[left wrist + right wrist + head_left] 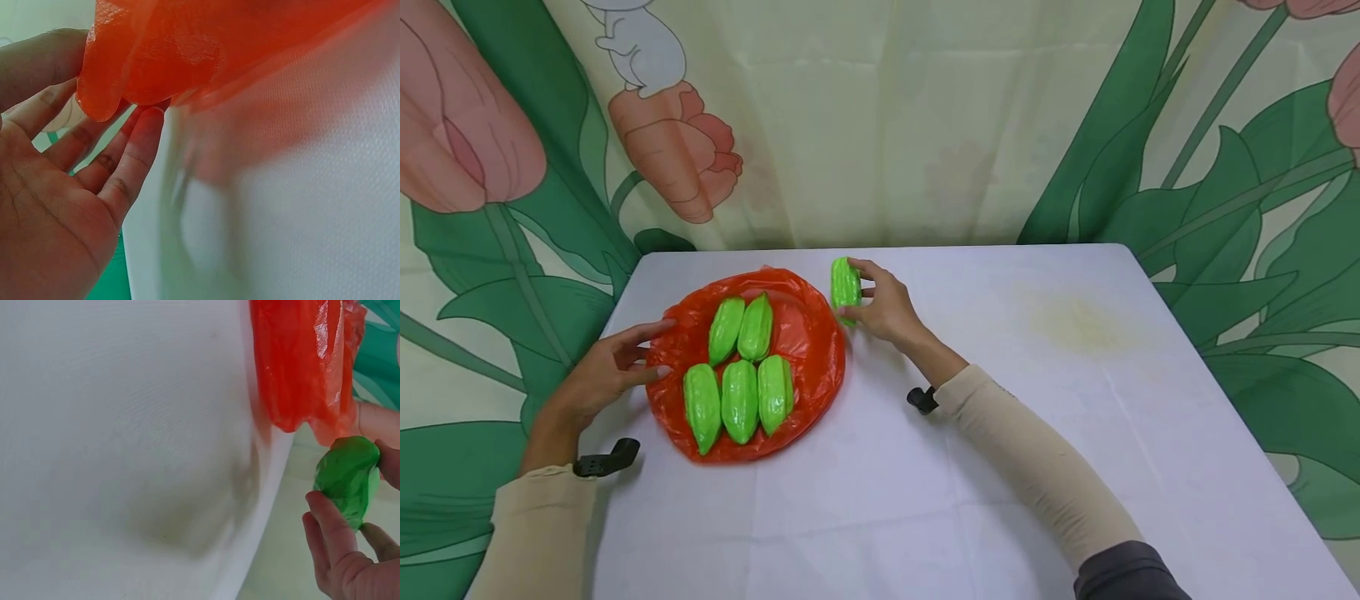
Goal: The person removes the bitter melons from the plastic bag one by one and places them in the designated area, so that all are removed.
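A round, shallow tray wrapped in red plastic (811, 333) sits at the left of the table. Several glossy green star fruits (740, 401) lie in it, two at the back and a row in front. My left hand (601, 371) holds the tray's left rim; the left wrist view shows the fingers against the underside of the red plastic (169, 56). Just beyond the tray's right rim, my right hand (891, 307) pinches another star fruit (846, 282) between thumb and fingers. That fruit (347, 478) appears apart from the red plastic in the right wrist view.
A white cloth (1000, 467) covers the table. Behind it hangs a printed curtain (880, 125) with tulips, leaves and a rabbit on a carrot. A faint yellowish stain (1082, 321) marks the cloth at right. Each wrist wears a black strap mount (922, 400).
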A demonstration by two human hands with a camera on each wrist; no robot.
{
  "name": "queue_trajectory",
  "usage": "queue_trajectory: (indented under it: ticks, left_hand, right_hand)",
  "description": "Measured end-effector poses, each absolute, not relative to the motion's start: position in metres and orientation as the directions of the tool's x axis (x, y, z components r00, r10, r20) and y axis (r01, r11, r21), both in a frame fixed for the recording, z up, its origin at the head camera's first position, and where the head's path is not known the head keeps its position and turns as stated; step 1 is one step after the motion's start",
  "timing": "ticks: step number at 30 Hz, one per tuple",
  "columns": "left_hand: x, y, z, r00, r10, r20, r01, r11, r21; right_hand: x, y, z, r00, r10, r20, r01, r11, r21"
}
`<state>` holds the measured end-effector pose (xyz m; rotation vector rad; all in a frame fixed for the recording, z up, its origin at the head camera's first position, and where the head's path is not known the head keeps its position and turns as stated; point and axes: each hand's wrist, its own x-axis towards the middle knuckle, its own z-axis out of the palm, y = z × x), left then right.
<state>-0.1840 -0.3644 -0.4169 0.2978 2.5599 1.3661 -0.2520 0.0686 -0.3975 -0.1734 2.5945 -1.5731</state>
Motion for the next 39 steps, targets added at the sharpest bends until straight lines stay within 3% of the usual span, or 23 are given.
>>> queue_trajectory:
  ticks: [39]
  left_hand:
    - [-0.185, -0.361, -0.416, -0.949, 0.298, -0.105, 0.077, 0.542, 0.837]
  right_hand:
    - [-0.249, 0.074, -0.419, -0.983, -0.125, -0.134, 0.035, 0.588, -0.808]
